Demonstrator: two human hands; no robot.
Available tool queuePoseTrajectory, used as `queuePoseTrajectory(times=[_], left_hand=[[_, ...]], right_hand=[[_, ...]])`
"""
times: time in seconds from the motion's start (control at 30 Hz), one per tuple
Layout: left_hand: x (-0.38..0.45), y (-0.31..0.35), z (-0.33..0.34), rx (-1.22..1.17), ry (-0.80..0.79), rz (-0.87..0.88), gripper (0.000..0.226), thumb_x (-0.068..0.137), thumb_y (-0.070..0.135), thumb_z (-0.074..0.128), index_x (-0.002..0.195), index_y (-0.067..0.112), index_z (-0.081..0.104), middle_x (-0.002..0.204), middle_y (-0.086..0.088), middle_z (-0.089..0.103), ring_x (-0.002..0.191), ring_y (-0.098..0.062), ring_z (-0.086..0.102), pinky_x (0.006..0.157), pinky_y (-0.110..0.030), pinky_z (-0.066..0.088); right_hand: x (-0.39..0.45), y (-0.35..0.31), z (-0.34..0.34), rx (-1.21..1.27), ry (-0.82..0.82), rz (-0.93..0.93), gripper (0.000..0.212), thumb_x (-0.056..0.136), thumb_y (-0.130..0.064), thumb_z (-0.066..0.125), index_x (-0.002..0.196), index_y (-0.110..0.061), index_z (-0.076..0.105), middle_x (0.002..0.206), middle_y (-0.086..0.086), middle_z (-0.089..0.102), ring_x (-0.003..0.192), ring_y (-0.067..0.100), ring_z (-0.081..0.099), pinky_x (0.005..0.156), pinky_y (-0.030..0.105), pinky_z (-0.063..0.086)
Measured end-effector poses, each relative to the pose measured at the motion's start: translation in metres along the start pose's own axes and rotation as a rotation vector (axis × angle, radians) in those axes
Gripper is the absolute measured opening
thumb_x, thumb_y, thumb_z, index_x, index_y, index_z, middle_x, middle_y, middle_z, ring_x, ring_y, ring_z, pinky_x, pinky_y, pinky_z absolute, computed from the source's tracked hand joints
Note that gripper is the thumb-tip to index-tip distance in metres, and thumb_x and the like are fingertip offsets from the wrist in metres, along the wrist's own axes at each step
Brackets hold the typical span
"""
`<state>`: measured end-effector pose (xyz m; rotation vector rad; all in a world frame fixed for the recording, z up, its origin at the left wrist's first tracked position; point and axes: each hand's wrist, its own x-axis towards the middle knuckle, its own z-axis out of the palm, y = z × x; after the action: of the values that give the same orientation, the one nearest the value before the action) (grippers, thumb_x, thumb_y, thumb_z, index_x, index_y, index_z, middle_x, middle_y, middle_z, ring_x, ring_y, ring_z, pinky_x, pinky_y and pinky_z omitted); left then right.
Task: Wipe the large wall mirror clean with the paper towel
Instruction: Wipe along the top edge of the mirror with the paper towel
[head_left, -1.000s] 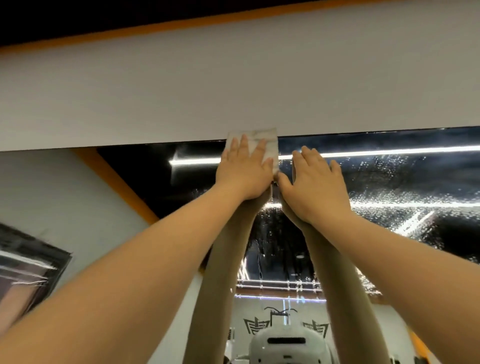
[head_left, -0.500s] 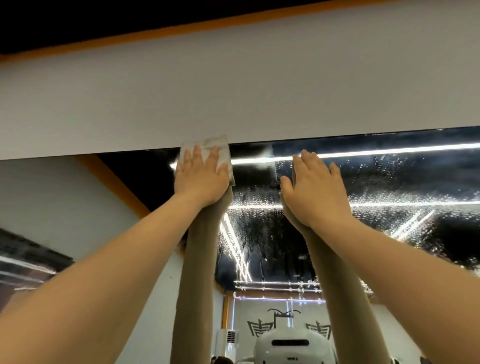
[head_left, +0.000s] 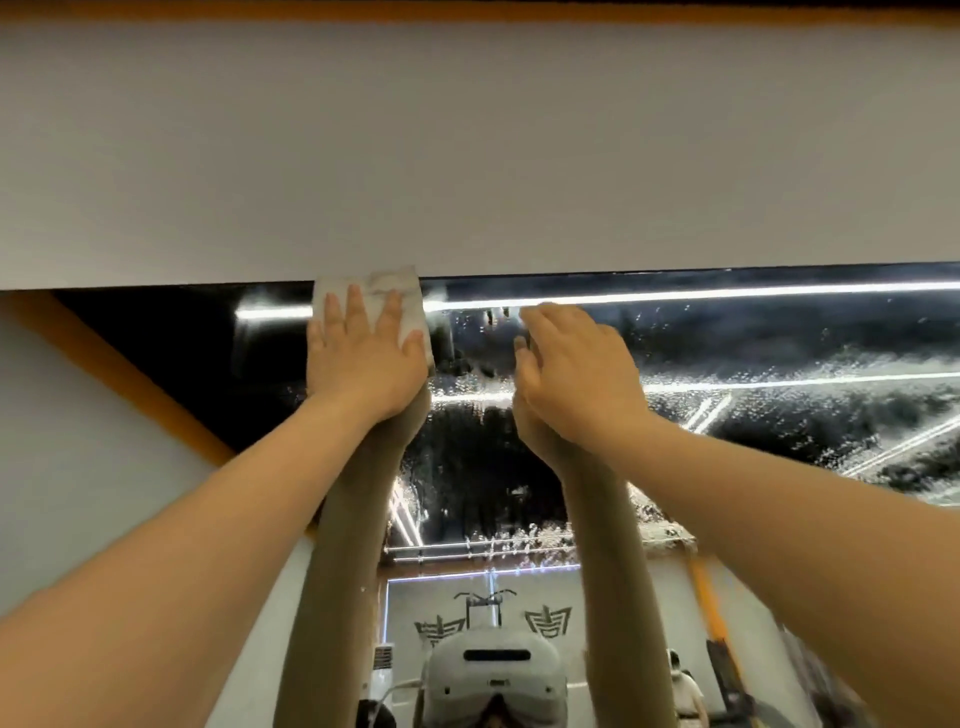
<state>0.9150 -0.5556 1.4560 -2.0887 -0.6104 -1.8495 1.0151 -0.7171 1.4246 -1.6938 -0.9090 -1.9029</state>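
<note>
Both our arms are stretched up to the top edge of the wall mirror (head_left: 779, 395), just under the white wall band (head_left: 467, 156). Our left hand (head_left: 363, 358) lies flat, fingers straight and spread, pressing the folded paper towel (head_left: 410, 301) against the glass at the mirror's upper edge; the towel's top touches the line where glass meets wall. Our right hand (head_left: 576, 374) is just beside it, fingers loosely bent, holding nothing; whether it touches the glass we cannot tell.

We judge the wiping to be under way along the top strip. Left of the towel the glass looks dark and plain, while to the right and below it is thick with droplets. The next move, we judge, calls for firm flat pressure and a sweep rightward, with the bare hand moved clear.
</note>
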Motion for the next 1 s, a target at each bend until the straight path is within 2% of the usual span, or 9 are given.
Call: queuePoseTrajectory(times=[0.2,0.27,0.37,0.6,0.73,0.83,1.0], left_hand=[[-0.003,0.017,0.001,-0.007,-0.006,-0.041,0.059,0.104,0.043,0.019,0.156,0.027,-0.004,0.162,-0.011,-0.013,0.149,-0.032,-0.010,0.120,-0.046,-0.003],[-0.005,0.028,0.002,0.003,0.007,-0.046,0.059,0.104,0.044,0.018,0.156,0.027,-0.004,0.162,-0.011,-0.011,0.149,-0.032,-0.009,0.119,-0.046,-0.002],[-0.009,0.044,0.007,0.016,0.055,-0.066,0.058,0.104,0.044,0.018,0.156,0.027,-0.002,0.163,-0.012,-0.006,0.149,-0.033,-0.005,0.119,-0.045,0.000],[-0.012,0.063,0.010,0.004,0.061,-0.158,0.058,0.104,0.043,0.020,0.156,0.026,0.001,0.163,-0.010,-0.004,0.149,-0.032,-0.002,0.119,-0.045,0.002],[-0.010,0.066,0.010,0.018,0.073,-0.177,0.056,0.104,0.040,0.022,0.156,0.025,0.007,0.162,-0.013,0.004,0.148,-0.035,0.005,0.118,-0.049,0.009],[-0.009,0.073,0.012,0.033,0.103,-0.213,0.054,0.103,0.040,0.022,0.154,0.024,0.013,0.160,-0.016,0.010,0.146,-0.039,0.010,0.117,-0.053,0.013],[-0.008,0.079,0.015,0.027,0.115,-0.222,0.055,0.102,0.042,0.020,0.155,0.027,0.013,0.161,-0.011,0.011,0.147,-0.034,0.011,0.117,-0.052,0.014]], right_hand=[[-0.017,0.086,-0.026,-0.089,0.014,0.173,0.032,0.098,-0.030,0.039,0.122,-0.011,0.051,0.125,0.005,0.052,0.113,0.022,0.048,0.090,0.039,0.036],[-0.028,0.113,-0.032,-0.101,-0.017,0.216,0.041,0.098,-0.034,0.039,0.130,-0.011,0.046,0.134,0.006,0.046,0.123,0.023,0.043,0.098,0.042,0.033],[-0.042,0.139,-0.029,-0.031,-0.060,0.232,0.051,0.099,-0.043,0.037,0.141,-0.015,0.036,0.147,0.004,0.035,0.137,0.021,0.030,0.111,0.047,0.022],[-0.045,0.153,-0.017,0.079,-0.045,0.201,0.060,0.101,-0.049,0.030,0.151,-0.018,0.023,0.159,0.002,0.018,0.147,0.018,0.012,0.118,0.049,0.007],[-0.044,0.156,-0.015,0.098,-0.064,0.187,0.062,0.102,-0.049,0.026,0.154,-0.016,0.017,0.162,0.003,0.010,0.149,0.019,0.004,0.119,0.047,0.002],[-0.045,0.157,-0.015,0.109,-0.074,0.176,0.063,0.102,-0.047,0.025,0.155,-0.015,0.015,0.162,0.005,0.008,0.150,0.020,0.001,0.119,0.046,-0.001],[-0.044,0.157,-0.015,0.110,-0.056,0.174,0.063,0.102,-0.046,0.025,0.154,-0.013,0.015,0.162,0.006,0.010,0.149,0.022,0.003,0.119,0.047,0.001]])
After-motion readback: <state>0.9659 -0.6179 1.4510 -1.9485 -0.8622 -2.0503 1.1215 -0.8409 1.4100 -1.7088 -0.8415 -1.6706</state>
